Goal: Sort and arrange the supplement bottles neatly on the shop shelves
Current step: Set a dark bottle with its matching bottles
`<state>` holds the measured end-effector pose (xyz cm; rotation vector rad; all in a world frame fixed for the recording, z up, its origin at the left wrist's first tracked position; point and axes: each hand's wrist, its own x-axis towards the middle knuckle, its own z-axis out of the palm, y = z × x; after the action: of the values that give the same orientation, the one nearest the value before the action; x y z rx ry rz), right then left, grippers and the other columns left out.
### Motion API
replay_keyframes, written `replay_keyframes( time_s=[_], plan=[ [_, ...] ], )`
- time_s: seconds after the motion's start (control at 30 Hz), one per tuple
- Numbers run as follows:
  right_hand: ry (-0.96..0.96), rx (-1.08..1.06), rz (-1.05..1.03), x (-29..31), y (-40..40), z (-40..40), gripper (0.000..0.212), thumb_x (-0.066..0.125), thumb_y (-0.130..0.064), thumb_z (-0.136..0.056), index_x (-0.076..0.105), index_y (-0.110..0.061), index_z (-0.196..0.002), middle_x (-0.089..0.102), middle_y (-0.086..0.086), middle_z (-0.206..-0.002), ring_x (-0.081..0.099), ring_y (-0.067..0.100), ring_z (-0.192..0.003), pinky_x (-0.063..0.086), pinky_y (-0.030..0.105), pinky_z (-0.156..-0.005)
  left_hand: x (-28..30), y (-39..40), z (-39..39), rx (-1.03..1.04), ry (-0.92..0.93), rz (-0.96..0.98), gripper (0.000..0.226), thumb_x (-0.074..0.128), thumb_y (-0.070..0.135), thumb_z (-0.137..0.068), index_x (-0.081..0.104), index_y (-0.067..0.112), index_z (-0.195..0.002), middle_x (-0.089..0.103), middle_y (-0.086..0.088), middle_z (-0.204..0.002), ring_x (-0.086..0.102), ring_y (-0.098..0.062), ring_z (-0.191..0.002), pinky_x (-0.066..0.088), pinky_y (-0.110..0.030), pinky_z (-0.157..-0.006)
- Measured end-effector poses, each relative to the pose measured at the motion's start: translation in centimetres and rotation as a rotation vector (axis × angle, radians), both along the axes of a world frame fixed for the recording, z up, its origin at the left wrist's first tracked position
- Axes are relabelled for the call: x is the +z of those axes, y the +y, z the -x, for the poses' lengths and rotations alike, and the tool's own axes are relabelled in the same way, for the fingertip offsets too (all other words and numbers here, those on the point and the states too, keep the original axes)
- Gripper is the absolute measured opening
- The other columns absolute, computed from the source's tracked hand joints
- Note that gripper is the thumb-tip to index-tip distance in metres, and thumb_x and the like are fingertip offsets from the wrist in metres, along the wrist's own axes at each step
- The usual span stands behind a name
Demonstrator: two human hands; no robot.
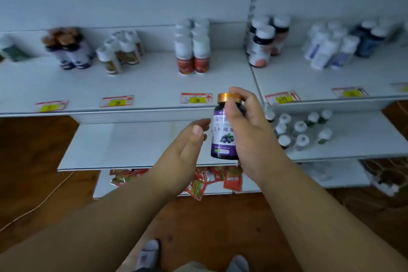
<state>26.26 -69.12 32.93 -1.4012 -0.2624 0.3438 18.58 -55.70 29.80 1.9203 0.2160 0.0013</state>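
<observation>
While right hand (247,126) grips purple bottle (223,137) upright — left hand (187,148) beside, apart

Purple bottle (223,134) label: "压片糖果", seemingly; yellow shelf tags (196,99) illegibly blurred.

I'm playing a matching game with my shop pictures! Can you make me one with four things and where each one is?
Things:
1. purple blueberry bottle
2. red sachets
3. yellow price tags
4. left hand

Places or states:
A. along the front edge of the upper shelf
B. open, holding nothing, beside the bottle
C. held upright in the right hand
D. scattered on the lowest shelf

Pairs: 1-C, 2-D, 3-A, 4-B
</observation>
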Motion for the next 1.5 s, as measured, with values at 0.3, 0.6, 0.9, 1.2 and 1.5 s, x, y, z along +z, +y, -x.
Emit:
replay_keyframes(
  time_s=[0.3, 0.6, 0.9, 1.2, 1.5],
  plan=[
    [-0.131, 0.053, 0.044, 2.9, 19.7, 2.1, 0.019, 0.053, -0.03, -0.099, 0.057, -0.033, -0.117, 0.064, -0.008, -0.101, 0.065, 0.011, -0.09, 0.057, 0.041, -0.08, 1.8, 18.5, 4.5, 0.141, -0.065, -0.044, 0.074, 0.014, 0.087, -0.08, 0.037, 0.05, -0.14, 0.045, 0.025, -0.143, 0.04, -0.001, -0.134, 0.034, -0.042, -0.113],
    [-0.29, 0.018, 0.299, 4.1, 33.4, 1.0, 0.031, 0.061, -0.043, -0.09, 0.052, -0.038, -0.12, 0.062, -0.017, -0.104, 0.062, 0.0, -0.093, 0.051, 0.029, -0.087, 2.7, 32.2, 3.8, 0.206, -0.057, -0.156, 0.071, 0.013, 0.076, -0.086, 0.034, 0.042, -0.144, 0.039, 0.02, -0.146, 0.035, 0.0, -0.135, 0.029, -0.032, -0.113],
    [-0.479, 0.149, 0.464, 2.2, 43.5, -4.6, 0.045, 0.075, -0.032, -0.083, 0.053, -0.032, -0.122, 0.063, -0.019, -0.108, 0.059, 0.0, -0.103, 0.049, 0.031, -0.097, 0.3, 41.0, -0.2, 0.24, 0.034, -0.593, 0.074, 0.019, 0.072, -0.092, 0.025, 0.027, -0.151, 0.032, 0.003, -0.154, 0.031, -0.017, -0.139, 0.023, -0.029, -0.11],
    [-0.616, 0.046, 0.733, -1.0, 53.6, -6.4, 0.049, 0.073, -0.029, -0.086, 0.046, -0.026, -0.127, 0.051, -0.006, -0.13, 0.054, 0.014, -0.113, 0.045, 0.023, -0.087, -3.4, 52.4, -5.5, 0.006, 0.208, -1.004, 0.085, 0.02, 0.076, -0.088, 0.008, 0.023, -0.153, 0.012, -0.008, -0.163, 0.009, -0.029, -0.149, 0.01, -0.048, -0.121],
    [-0.681, -0.022, 0.882, -3.4, 55.9, -5.9, 0.05, 0.075, -0.027, -0.084, 0.049, -0.02, -0.126, 0.048, 0.0, -0.128, 0.05, 0.015, -0.114, 0.046, 0.03, -0.091, -6.4, 55.0, -7.5, -0.177, 0.203, -1.058, 0.094, 0.0, 0.082, -0.083, -0.012, 0.02, -0.153, -0.013, -0.012, -0.162, -0.023, -0.032, -0.146, -0.007, -0.057, -0.117]
  ],
)
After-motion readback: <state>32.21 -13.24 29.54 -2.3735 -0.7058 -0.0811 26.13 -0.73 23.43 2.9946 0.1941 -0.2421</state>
